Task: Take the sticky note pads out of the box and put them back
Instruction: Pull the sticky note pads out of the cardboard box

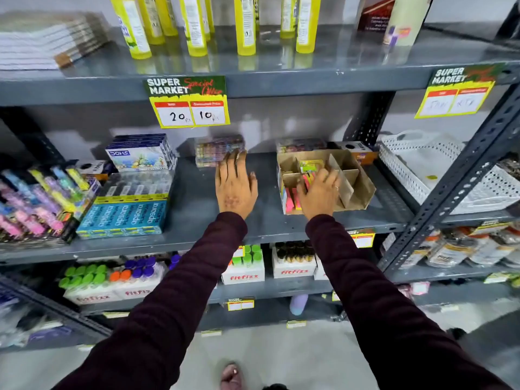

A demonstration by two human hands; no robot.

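A brown cardboard box [363,190] with dividers sits on the middle shelf, right of centre. Pink and yellow sticky note pads [289,199] stand in its front-left compartments, and a green-yellow pack [309,166] sits further back. My right hand [319,192] reaches into the box with its fingers curled around the pink pads; whether they are lifted I cannot tell. My left hand [235,187] hovers flat and open over the bare shelf, fingertips close to a stack of clear packs [216,149] at the back.
Blue apsara boxes [123,218] and a DOMS box [140,153] fill the shelf's left. White perforated baskets [439,170] stand beyond the angled upright [461,175]. Yellow bottles [194,26] line the shelf above. A price tag [188,104] hangs from its edge.
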